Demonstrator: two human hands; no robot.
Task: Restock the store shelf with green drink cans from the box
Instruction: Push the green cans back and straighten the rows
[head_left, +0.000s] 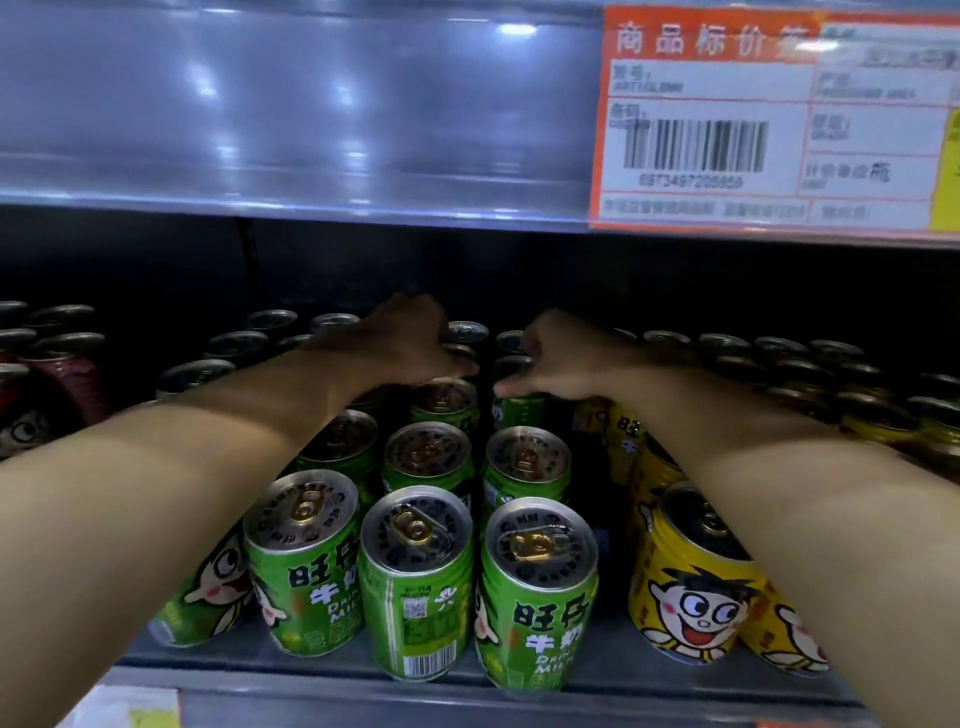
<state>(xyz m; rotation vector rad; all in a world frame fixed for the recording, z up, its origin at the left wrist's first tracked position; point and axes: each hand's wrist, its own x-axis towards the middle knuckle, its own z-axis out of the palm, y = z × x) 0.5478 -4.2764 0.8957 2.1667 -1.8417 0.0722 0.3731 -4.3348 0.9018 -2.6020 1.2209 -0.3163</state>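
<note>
We see the shelf (363, 675) carrying rows of upright green cans (415, 582) down its middle, their long axes vertical and pull-tab tops facing up, with yellow cans (691, 587) to the right and red cans (67, 374) at far left. Both arms reach to the far rows. Our left hand (410, 343) curls over a far green can's top, and our right hand (550, 358) grips another green can (519, 408), thumb pointing left.
</note>
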